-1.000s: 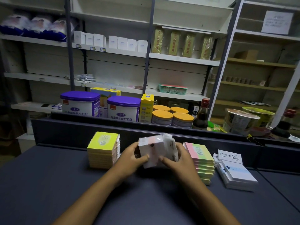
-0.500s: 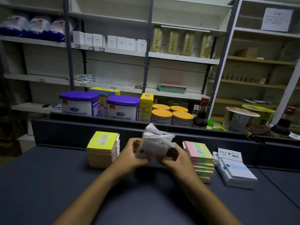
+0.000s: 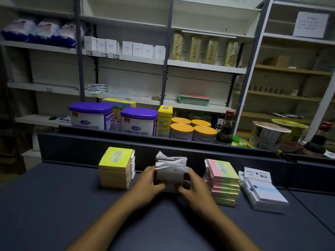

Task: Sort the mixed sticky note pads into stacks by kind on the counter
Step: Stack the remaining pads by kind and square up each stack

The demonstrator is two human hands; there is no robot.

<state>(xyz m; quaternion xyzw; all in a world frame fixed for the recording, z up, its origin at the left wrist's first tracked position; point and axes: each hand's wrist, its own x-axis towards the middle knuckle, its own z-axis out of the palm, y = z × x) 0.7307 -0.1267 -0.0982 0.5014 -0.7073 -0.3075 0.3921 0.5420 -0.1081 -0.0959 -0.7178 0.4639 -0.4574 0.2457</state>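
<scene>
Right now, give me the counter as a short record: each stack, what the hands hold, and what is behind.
left stack: yellow pads, marked 2207, on the counter
middle: bundle of white pads, in both hands, just above the counter
left hand: grip on the bundle's left end
right hand: grip on the bundle's right end
right stack: pink and green pads, marked 2209
far right: white and blue pads, leaning pile
behind: purple-lidded tins, orange-lidded tins

two purple-lidded tins (image 3: 91,115) stood behind the counter ledge beside a yellow box (image 3: 164,120), orange-lidded cans (image 3: 193,130) and a dark bottle (image 3: 225,128).
</scene>
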